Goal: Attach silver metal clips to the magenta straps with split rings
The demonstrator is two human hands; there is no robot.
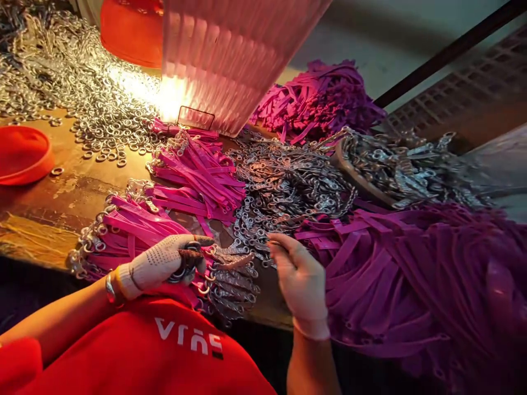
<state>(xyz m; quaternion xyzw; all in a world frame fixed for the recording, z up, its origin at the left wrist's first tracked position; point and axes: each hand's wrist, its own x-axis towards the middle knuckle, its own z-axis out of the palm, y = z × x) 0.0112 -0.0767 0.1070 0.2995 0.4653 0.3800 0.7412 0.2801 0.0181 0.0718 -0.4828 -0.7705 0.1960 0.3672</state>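
My left hand (173,260), in a white dotted glove with dark fingertips, is closed around several metal rings (185,266). It is over pink straps (135,219) with rings at their ends. Metal chain pieces (234,280) joined to strap ends lie just to its right. My right hand (300,277), also in a white glove, has its fingers pinched together at the near edge of a heap of short metal chains (288,175). Whatever is between those fingertips is hidden or too small to make out.
Loose metal rings (119,120) cover the back left, near an orange-red bowl (24,156). A ribbed translucent panel (230,60) stands behind. Purple straps (391,274) pile up at right, more straps (321,99) behind. A container (362,175) overflows with metal pieces.
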